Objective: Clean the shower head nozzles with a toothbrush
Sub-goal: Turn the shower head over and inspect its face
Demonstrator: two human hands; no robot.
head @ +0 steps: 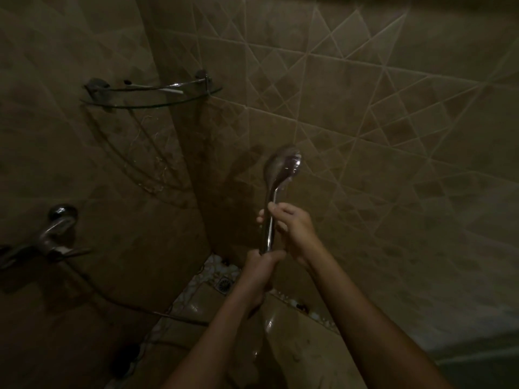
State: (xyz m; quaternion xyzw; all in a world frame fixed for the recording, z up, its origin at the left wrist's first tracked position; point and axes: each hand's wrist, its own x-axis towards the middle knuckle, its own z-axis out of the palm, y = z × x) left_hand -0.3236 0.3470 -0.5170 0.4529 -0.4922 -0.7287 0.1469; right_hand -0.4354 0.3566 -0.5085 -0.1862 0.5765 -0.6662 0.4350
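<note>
I hold a chrome shower head [282, 169] upright in the corner of a dim tiled shower. I see its rounded back; the nozzle face is turned to the right, mostly away from me. My left hand [259, 269] is closed around the bottom of its chrome handle [269, 234]. My right hand [293, 228] sits higher, against the handle, with fingertips showing on the handle's far side. A thin pale toothbrush [276, 193] rises from that hand along the neck toward the nozzle face. Its bristles are hidden behind the head's rim.
A glass corner shelf [151, 103] with a chrome rail hangs at the upper left. A chrome mixer tap [56, 234] is on the left wall, and its hose [134, 307] trails toward my arms. A floor drain [224, 283] lies below the hands.
</note>
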